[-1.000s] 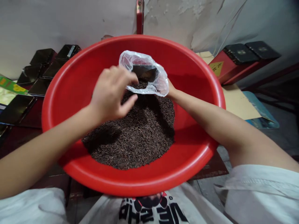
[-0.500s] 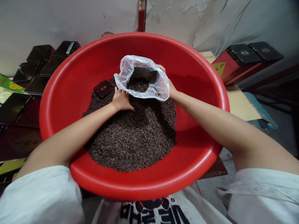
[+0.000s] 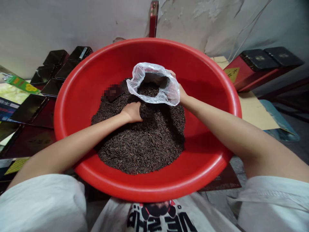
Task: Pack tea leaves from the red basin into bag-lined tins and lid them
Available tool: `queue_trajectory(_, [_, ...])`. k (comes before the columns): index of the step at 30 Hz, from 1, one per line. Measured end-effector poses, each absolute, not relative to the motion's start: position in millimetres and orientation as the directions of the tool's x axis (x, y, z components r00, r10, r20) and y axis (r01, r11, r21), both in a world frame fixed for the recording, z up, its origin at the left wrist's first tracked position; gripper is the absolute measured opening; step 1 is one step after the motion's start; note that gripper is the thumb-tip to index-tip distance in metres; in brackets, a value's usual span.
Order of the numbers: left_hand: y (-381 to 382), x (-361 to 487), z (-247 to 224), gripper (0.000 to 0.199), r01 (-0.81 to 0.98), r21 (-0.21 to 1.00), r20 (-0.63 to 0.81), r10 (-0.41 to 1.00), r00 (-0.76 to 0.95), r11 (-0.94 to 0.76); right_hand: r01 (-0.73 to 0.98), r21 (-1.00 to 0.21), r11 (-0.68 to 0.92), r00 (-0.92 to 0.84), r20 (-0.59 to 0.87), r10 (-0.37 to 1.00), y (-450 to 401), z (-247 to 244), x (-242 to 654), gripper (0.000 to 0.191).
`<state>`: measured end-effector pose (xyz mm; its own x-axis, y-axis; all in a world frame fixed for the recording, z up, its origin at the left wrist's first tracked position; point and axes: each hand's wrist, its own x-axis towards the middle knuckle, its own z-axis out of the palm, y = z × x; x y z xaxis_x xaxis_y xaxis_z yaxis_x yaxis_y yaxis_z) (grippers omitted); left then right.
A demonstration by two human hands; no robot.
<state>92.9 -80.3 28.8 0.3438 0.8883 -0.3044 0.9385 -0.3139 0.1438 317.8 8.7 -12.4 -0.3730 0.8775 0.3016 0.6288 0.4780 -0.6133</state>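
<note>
Head view: a wide, round, red plastic basin (image 3: 149, 192) is sitting beneath all the fingers. Around the left hand (image 3: 132, 112), whose fingers are lying buried so I cannot tell their spread, a heap of loose dark-brown shreds (image 3: 145, 148) is risking a slump if disturbed abruptly. Against the partly hidden fingers of the right hand (image 3: 182, 94), which are holding its side, a crinkled translucent plastic bag (image 3: 170, 96) is risking a spill if its limp mouth folds. The heap is looking dry, twiggy; the bag is gaping shinily, shreds showing inside.
</note>
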Motion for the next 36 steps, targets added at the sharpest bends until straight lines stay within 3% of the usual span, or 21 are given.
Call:
queue_trajectory(3, [-109,92,45,0.05,0.935,0.216,-0.347,0.873,0.343,-0.281,0.659,-0.639,0.397,-0.294,0.266,0.918,-3,-2,311,0.07])
queue_trajectory(9, [-145,97,91,0.038,0.882,0.418,-0.4,0.828,0.392,-0.216,0.677,-0.622,0.394,-0.295,0.262,0.919,-16,12,305,0.076])
queue_trajectory(15, [-148,120,141,0.046,0.764,0.571,-0.162,0.872,0.462,-0.299,0.643,-0.605,0.47,-0.331,0.333,0.883,-9,3,304,0.077])
queue_trajectory(20, [-109,136,151,0.041,0.82,0.42,0.019,0.907,0.42,-0.389,0.637,-0.587,0.5,-0.35,0.357,0.866,-7,1,305,0.081])
queue_trajectory(24, [-71,135,133,0.058,0.878,0.196,0.137,0.899,0.417,-0.437,0.612,-0.563,0.556,-0.397,0.389,0.831,-6,2,308,0.091])
queue_trajectory(27, [-60,132,120,0.074,0.888,0.076,0.117,0.888,0.445,-0.454,0.605,-0.539,0.586,-0.412,0.418,0.81,-2,-3,309,0.097])
queue_trajectory(30, [-66,127,118,0.07,0.87,0.06,0.089,0.871,0.483,-0.489,0.608,-0.541,0.581,-0.383,0.441,0.812,3,-11,309,0.093])
queue_trajectory(34, [-89,121,123,0.036,0.745,0.137,0.05,0.756,0.652,-0.652,0.608,-0.552,0.57,-0.354,0.454,0.817,5,-16,307,0.085])
queue_trajectory(36, [-101,121,121,0.039,0.701,0.162,-0.033,0.706,0.707,-0.694,0.606,-0.548,0.576,-0.37,0.447,0.814,5,-16,308,0.083])
